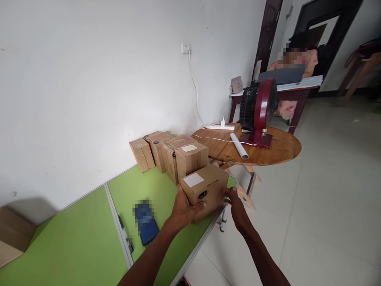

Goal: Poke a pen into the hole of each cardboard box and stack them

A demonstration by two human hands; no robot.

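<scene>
A brown cardboard box (212, 200) with a white label on top and a dark round hole in its front is between my two hands, at the right end of the green table (86, 234). My left hand (186, 206) grips its left side, thumb lying across the front. Against the right side press the fingers of my right hand (236, 202), partly hidden. Whether the box's underside rests on the table or is just above it, I cannot tell. Behind it, by the wall, several more cardboard boxes (192, 159) stand in a row.
On the table lie a phone (148, 228) and a dark marker-like object (125, 234); another box (14, 232) stands far left. Beyond is a round wooden table (282, 149) with a fan (263, 105), white tube (239, 146) and power strip (220, 127). A person (311, 63) sits behind.
</scene>
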